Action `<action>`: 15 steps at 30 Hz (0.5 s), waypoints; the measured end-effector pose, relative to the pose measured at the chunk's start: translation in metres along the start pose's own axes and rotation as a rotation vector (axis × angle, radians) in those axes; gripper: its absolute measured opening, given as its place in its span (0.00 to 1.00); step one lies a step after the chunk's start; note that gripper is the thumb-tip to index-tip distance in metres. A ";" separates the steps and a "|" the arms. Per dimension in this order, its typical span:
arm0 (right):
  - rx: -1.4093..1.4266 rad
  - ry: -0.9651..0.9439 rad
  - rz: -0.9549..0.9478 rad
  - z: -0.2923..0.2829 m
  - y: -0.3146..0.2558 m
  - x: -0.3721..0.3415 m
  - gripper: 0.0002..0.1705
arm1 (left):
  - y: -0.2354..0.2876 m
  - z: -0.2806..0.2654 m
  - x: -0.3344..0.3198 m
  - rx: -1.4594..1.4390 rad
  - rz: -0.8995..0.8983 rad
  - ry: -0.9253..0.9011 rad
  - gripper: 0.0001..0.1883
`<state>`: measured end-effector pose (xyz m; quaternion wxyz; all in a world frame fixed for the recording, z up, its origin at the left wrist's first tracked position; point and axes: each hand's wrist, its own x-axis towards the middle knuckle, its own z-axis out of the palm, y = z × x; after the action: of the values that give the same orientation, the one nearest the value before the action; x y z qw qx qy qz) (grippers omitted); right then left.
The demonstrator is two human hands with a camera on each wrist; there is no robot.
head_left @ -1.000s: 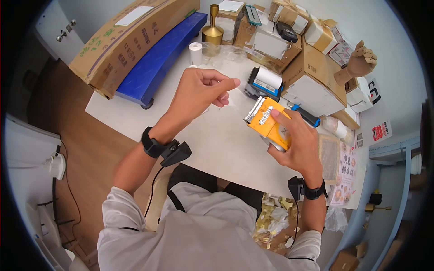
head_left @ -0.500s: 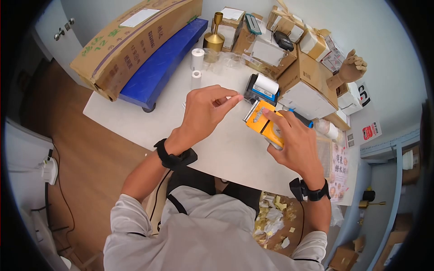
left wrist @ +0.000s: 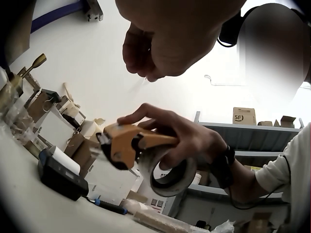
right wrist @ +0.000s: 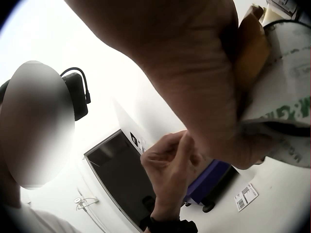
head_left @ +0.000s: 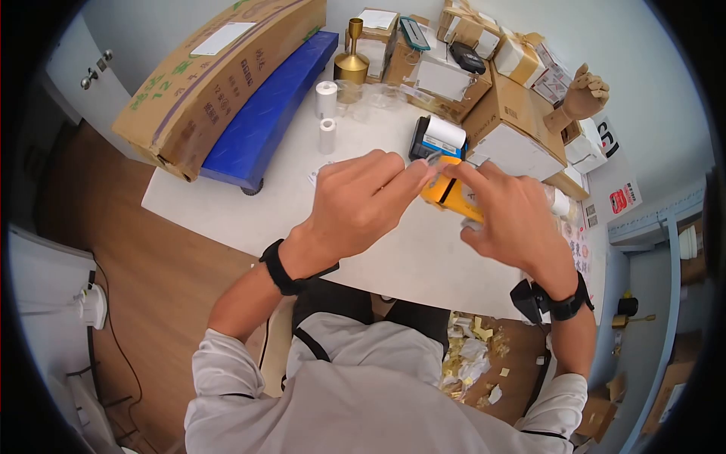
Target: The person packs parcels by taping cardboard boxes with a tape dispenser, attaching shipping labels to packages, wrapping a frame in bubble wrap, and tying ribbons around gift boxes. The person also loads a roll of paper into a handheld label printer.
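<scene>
An orange tape dispenser [head_left: 451, 198] is gripped by my right hand [head_left: 518, 216], the index finger stretched over its top. The roll of tape [left wrist: 146, 165] inside shows in the left wrist view, and green print marks the roll [right wrist: 289, 73] in the right wrist view. My left hand [head_left: 359, 200] has thumb and index finger pinched together at the dispenser's cutter end. A short strip of clear tape [left wrist: 139, 85] hangs from those fingertips. In the head view the left fingertips partly hide the cutter.
Behind the hands stands a label printer [head_left: 441, 136] with a white roll. Two white paper rolls [head_left: 327, 136] are farther left, near a blue platform [head_left: 265, 129] bearing a long carton [head_left: 219, 87]. Boxes [head_left: 518, 125] and a wooden hand model [head_left: 578, 102] line the back right. Scraps [head_left: 473, 363] lie below.
The left hand has moved right to the dispenser's cutter end, its fingers now pinched on clear tape. The right hand still holds the dispenser, its index finger now stretched over the top.
</scene>
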<state>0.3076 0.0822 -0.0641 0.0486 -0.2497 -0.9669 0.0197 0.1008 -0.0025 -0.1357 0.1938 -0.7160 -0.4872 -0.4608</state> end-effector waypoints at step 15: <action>0.209 0.650 -0.152 -0.020 -0.020 0.114 0.48 | -0.077 0.028 -0.035 -1.070 -1.263 0.029 0.13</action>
<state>0.2011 0.1201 -0.0336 0.3807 -0.1636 -0.9095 0.0341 0.0427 0.0343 -0.1931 -0.4621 -0.2971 -0.5102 -0.6617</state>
